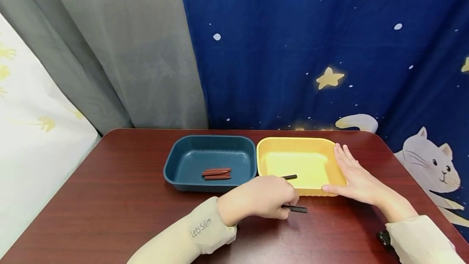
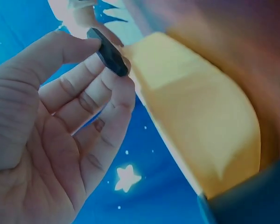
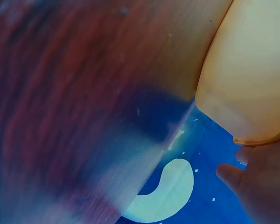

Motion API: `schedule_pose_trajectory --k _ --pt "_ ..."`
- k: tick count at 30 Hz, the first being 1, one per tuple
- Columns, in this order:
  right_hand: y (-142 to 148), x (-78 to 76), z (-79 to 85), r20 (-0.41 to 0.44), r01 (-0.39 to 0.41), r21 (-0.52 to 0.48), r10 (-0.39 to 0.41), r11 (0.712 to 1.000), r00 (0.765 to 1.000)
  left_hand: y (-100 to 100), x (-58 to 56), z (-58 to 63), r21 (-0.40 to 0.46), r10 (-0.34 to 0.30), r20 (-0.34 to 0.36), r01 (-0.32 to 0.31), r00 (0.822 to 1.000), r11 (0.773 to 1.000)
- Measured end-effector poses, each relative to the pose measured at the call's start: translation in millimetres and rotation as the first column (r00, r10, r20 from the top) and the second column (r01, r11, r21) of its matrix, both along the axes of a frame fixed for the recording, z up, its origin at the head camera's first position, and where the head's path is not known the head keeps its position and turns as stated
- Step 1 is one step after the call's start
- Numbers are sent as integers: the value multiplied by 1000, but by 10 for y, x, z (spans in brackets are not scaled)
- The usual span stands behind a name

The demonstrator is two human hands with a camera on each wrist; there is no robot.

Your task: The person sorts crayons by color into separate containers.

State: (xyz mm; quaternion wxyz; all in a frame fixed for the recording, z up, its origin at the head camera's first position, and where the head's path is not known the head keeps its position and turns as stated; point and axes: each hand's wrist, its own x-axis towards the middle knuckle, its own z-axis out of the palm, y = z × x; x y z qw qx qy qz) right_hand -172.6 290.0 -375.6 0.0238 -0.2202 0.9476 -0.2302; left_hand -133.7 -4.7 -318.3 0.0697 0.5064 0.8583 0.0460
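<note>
My left hand [image 1: 269, 195] is in front of the yellow tray [image 1: 261, 154], pinching a short black stick [image 1: 297, 209] between thumb and fingertips. In the left wrist view the same black stick [image 2: 107, 52] shows as a faceted piece. Another black stick [image 1: 290, 177] shows at the tray's near side, partly hidden behind that hand. My right hand [image 1: 360, 182] rests against the tray's right end, fingers straight along the side and thumb at the near corner. In the right wrist view, fingertips of the right hand [image 3: 266, 182] are close to the rim.
A dark blue tray [image 1: 176, 182] stands left of the yellow one, rims side by side. Several reddish-brown sticks [image 1: 217, 173] lie in it. Both trays stand on a dark red wooden table [image 1: 110, 199]. Grey and blue star-printed curtains [image 1: 275, 52] hang behind its far edge.
</note>
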Motion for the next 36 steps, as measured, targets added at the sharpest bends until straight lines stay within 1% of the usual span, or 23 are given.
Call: schedule_pose_trajectory --k 2,4,6,11,13,17,19,22,28,31,34,36 --pt "-3 -2 6 -3 -1 4 1 1000 1000 -18 -29 48 10 15 12 -15 1000 1000" --pt "-4 -4 10 -5 -1 6 1 1000 1000 -29 -55 90 15 25 4 -25 1000 1000" --pt "-3 -5 10 -3 -1 6 1 1000 1000 -39 -76 129 19 31 -22 -30 999 999" --pt "-7 -6 -4 5 -5 -1 5 1000 1000 -56 -148 175 51 65 -104 -60 992 997" --pt "-12 -6 -9 5 -7 -4 7 1000 1000 -61 -200 177 72 78 -114 -70 990 995" --pt "-23 0 -16 5 -6 -8 6 1000 1000 -72 -317 141 91 116 -86 -108 990 990" --pt "-28 8 -13 7 -5 -11 5 1000 1000 -82 -373 103 89 151 -66 -145 986 985" --pt "-31 12 -15 4 -10 -9 10 1000 1000 -92 -451 41 79 198 -51 -194 979 978" --pt "-28 11 -2 -3 -13 1 13 1000 1000 -54 -601 -78 67 261 -44 -257 964 964" --pt "-27 10 0 -1 -14 -3 14 1000 1000 -22 -666 -125 68 297 -13 -296 955 953" --pt "-19 10 -2 -2 -15 -3 14 1000 1000 14 -723 -177 77 320 16 -320 947 944" --pt "-12 9 -5 -8 -14 -3 14 1000 1000 39 -755 -218 79 327 19 -327 945 942"
